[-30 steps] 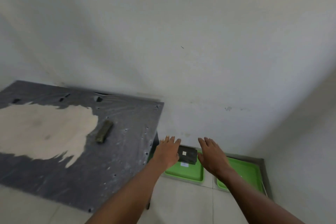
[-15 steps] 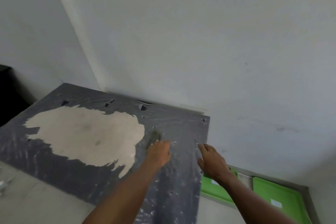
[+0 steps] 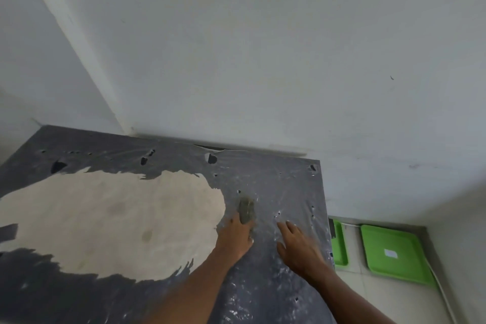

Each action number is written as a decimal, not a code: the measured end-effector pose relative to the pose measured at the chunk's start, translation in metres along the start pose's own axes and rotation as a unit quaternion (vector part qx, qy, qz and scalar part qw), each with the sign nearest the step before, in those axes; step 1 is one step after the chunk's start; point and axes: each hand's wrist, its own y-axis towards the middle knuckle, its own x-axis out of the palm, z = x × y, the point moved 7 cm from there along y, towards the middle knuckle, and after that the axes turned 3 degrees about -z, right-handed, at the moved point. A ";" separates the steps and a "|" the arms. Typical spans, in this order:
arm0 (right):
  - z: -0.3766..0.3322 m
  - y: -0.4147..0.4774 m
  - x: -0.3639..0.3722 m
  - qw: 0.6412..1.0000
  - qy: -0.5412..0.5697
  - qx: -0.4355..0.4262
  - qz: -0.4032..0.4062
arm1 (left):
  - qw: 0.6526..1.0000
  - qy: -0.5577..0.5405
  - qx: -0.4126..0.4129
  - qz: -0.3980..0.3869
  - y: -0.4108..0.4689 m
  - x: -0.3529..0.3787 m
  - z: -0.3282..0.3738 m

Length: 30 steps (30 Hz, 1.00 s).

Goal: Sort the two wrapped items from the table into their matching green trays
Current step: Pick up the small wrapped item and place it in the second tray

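Note:
A small olive-grey wrapped item (image 3: 246, 209) lies on the dark table (image 3: 289, 192) near its right side. My left hand (image 3: 236, 235) rests on the item's near end with fingers closing around it. My right hand (image 3: 297, 244) hovers flat over the table just to the right, fingers apart, holding nothing. On the floor to the right sit two green trays. The left tray (image 3: 339, 247) is mostly hidden by the table edge, and a dark wrapped item (image 3: 332, 227) shows at its top. The right tray (image 3: 394, 254) carries a small white label.
The table top has a large pale worn patch (image 3: 105, 218) and several small holes. White walls meet in a corner behind the table. A white cable (image 3: 439, 287) runs along the floor beside the right tray.
The view swung from the floor trays to the table. Both hands left the dark item in the left tray, and my left hand reached the olive-grey item.

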 end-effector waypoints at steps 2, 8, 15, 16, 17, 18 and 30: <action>0.002 0.003 0.006 1.000 0.003 0.009 -0.004 | 1.000 0.001 0.001 -0.019 0.007 0.014 0.002; 0.010 0.013 0.016 0.999 -0.002 0.029 -0.018 | 0.995 -0.098 0.018 0.022 0.017 0.018 -0.003; -0.003 0.031 -0.019 1.000 0.014 -0.008 0.003 | 0.954 -0.292 0.050 0.045 0.018 -0.058 -0.024; -0.006 0.034 -0.029 1.000 0.016 -0.018 0.014 | 0.948 -0.313 0.047 0.040 0.017 -0.069 -0.028; -0.010 0.037 -0.039 0.999 0.019 -0.029 0.025 | 0.943 -0.329 0.046 0.034 0.016 -0.079 -0.030; -0.014 0.039 -0.049 0.998 0.021 -0.040 0.035 | 0.937 -0.344 0.044 0.032 0.015 -0.088 -0.033; -0.039 0.042 -0.125 0.980 -0.031 -0.146 0.132 | 0.857 -0.513 0.047 0.035 0.010 -0.155 -0.019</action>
